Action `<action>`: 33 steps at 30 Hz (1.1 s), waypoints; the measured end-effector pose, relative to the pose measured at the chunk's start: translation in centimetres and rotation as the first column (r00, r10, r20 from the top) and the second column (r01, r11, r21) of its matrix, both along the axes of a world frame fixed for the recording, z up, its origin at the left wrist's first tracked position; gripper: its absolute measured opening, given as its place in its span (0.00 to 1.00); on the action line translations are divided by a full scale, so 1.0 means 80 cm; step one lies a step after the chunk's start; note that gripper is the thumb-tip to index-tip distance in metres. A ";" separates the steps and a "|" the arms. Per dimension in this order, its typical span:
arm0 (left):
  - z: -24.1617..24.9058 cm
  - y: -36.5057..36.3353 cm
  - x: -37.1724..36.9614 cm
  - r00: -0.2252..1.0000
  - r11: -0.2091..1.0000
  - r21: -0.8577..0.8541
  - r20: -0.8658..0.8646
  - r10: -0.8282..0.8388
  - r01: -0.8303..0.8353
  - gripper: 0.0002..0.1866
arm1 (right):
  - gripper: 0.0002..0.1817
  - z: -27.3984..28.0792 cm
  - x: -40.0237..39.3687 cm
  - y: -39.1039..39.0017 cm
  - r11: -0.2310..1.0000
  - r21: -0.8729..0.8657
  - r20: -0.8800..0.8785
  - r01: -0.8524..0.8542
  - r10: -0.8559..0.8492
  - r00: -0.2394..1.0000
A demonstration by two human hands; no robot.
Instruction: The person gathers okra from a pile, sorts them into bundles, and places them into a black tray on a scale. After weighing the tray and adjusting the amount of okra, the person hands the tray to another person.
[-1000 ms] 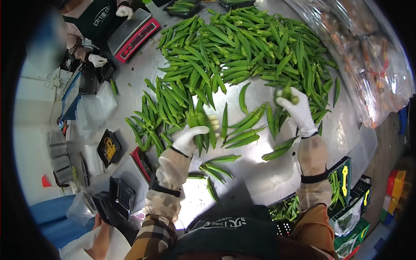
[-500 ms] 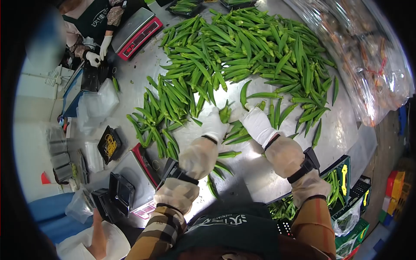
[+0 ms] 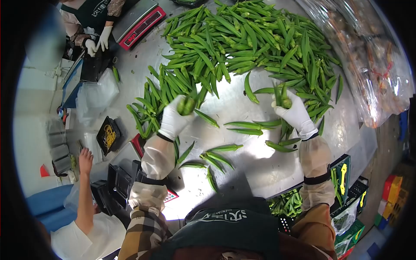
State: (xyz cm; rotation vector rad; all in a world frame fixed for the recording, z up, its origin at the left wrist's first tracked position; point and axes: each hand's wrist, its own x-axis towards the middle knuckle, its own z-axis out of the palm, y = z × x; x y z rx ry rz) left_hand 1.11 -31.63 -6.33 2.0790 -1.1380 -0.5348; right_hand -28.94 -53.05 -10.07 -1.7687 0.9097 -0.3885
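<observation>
Both my hands wear white gloves. My left hand (image 3: 174, 120) closes around a few green okra pods (image 3: 187, 105) at the left edge of the okra heap (image 3: 247, 39). On the other side, my right hand (image 3: 298, 116) grips a few more pods (image 3: 284, 100), their ends pointing up from the fingers. Between the hands, loose okra (image 3: 248, 131) lies on the metal table (image 3: 264, 173). Nearer my body are several scattered pods (image 3: 219, 159).
A red scale (image 3: 141, 28) stands at the back left beside a co-worker's gloved hands (image 3: 97, 43). Left are a tray of yellow rubber bands (image 3: 107, 138), black trays (image 3: 119, 182) and another person's bare arm (image 3: 85, 186). Plastic-wrapped goods (image 3: 368, 60) lie right, above green crates (image 3: 342, 177).
My hands were close together at the middle and have moved apart, left and right, each with okra. At the lower left, another person's arm now reaches up toward the rubber-band tray.
</observation>
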 end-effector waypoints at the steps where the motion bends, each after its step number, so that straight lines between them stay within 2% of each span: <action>1: -0.026 0.005 -0.003 0.991 0.998 0.020 0.121 -0.064 0.062 0.12 | 0.18 0.025 0.013 0.012 0.993 -0.098 0.002 -0.066 0.066 0.998; 3: -0.081 0.013 -0.016 0.932 0.980 0.081 0.305 -0.197 0.180 0.13 | 0.18 0.037 0.035 0.049 0.902 -0.365 -0.293 -0.232 0.125 0.948; 4: -0.098 0.013 -0.021 0.889 0.965 0.136 0.378 -0.258 0.223 0.14 | 0.19 0.034 0.046 0.073 0.921 -0.309 -0.210 -0.240 0.180 0.961; 5: -0.108 0.014 -0.030 0.840 0.949 0.196 0.443 -0.312 0.249 0.15 | 0.17 -0.010 0.052 0.091 0.849 -0.435 -0.289 -0.300 0.184 0.940; 6: -0.100 0.013 -0.038 0.793 0.930 0.276 0.495 -0.354 0.243 0.15 | 0.15 -0.048 0.059 0.107 0.748 -0.513 -0.448 -0.420 0.184 0.875; 7: -0.091 0.013 -0.042 0.740 0.906 0.357 0.540 -0.401 0.230 0.15 | 0.12 -0.079 0.067 0.127 0.453 -0.658 -0.653 -0.602 0.056 0.755; 9: -0.098 0.021 -0.043 0.744 0.881 0.439 0.527 -0.411 0.176 0.15 | 0.12 -0.101 0.075 0.150 0.399 -0.652 -0.717 -0.645 -0.047 0.696; 10: -0.099 0.025 -0.043 0.747 0.868 0.476 0.523 -0.410 0.143 0.15 | 0.12 -0.106 0.075 0.150 0.450 -0.667 -0.682 -0.593 -0.048 0.730; 11: -0.099 0.035 -0.046 0.927 0.948 0.298 0.315 -0.206 0.109 0.16 | 0.11 -0.110 0.068 0.147 0.501 -0.676 -0.646 -0.540 -0.052 0.761; 12: -0.089 0.038 -0.053 0.999 0.993 0.121 0.042 -0.021 0.016 0.17 | 0.11 -0.110 0.065 0.140 0.548 -0.685 -0.607 -0.480 -0.065 0.792; 13: -0.082 0.042 -0.056 0.958 0.992 -0.026 -0.265 0.113 -0.125 0.19 | 0.13 -0.080 0.063 0.130 0.733 -0.561 -0.569 -0.385 -0.004 0.822; 14: -0.107 0.060 -0.044 0.723 0.993 0.041 -0.682 0.107 -0.108 0.26 | 0.14 -0.028 0.059 0.127 0.861 -0.443 -0.401 -0.249 0.059 0.914; 15: -0.093 0.067 -0.054 0.545 0.981 0.107 -0.819 0.179 -0.161 0.20 | 0.14 -0.004 0.054 0.128 0.956 -0.227 -0.270 -0.188 0.123 0.955; 16: -0.067 0.071 -0.070 0.336 0.965 0.178 -0.912 0.235 -0.193 0.15 | 0.14 0.019 0.050 0.129 0.992 0.008 -0.134 -0.126 0.126 0.983; 17: -0.049 0.074 -0.086 0.110 0.946 0.250 -0.955 0.276 -0.206 0.10 | 0.15 0.026 0.045 0.127 0.950 0.286 -0.045 -0.124 0.143 0.989; 18: -0.045 0.082 -0.100 0.098 0.941 0.257 -0.954 0.283 -0.219 0.11 | 0.15 0.030 0.041 0.129 0.830 0.542 0.043 -0.137 0.135 0.990; 19: -0.031 0.089 -0.110 0.029 0.958 0.219 -0.973 0.228 -0.183 0.15 | 0.17 0.033 0.038 0.140 0.761 0.636 0.092 -0.130 0.093 0.991; 21: -0.006 0.104 -0.127 0.017 0.977 0.030 -0.999 0.034 -0.211 0.18 | 0.21 0.033 0.031 0.171 0.589 0.798 0.170 -0.132 -0.010 0.985; 25: 0.020 0.123 -0.131 -0.351 0.983 -0.034 -0.932 -0.096 -0.178 0.24 | 0.19 0.029 0.005 0.199 0.280 0.954 0.170 -0.104 -0.223 0.960; 27: 0.031 0.137 -0.133 -0.515 0.982 -0.074 -0.843 -0.156 -0.175 0.27 | 0.21 0.013 -0.009 0.210 0.285 0.949 0.202 -0.133 -0.229 0.952; 29: 0.044 0.154 -0.140 -0.590 0.950 -0.159 -0.753 -0.293 -0.269 0.30 | 0.23 0.010 -0.018 0.222 0.277 0.943 0.252 -0.184 -0.234 0.939; 30: 0.049 0.164 -0.142 -0.617 0.927 -0.198 -0.700 -0.361 -0.318 0.32 | 0.25 0.023 -0.017 0.233 0.289 0.918 0.341 -0.272 -0.224 0.913; 31: 0.053 0.174 -0.144 -0.636 0.900 -0.234 -0.642 -0.427 -0.368 0.34 | 0.25 0.032 -0.018 0.241 0.254 0.927 0.335 -0.276 -0.228 0.914; 33: 0.048 0.199 -0.146 -0.600 0.890 -0.267 -0.662 -0.448 -0.370 0.36 | 0.26 0.043 -0.019 0.254 0.188 0.939 0.326 -0.287 -0.233 0.916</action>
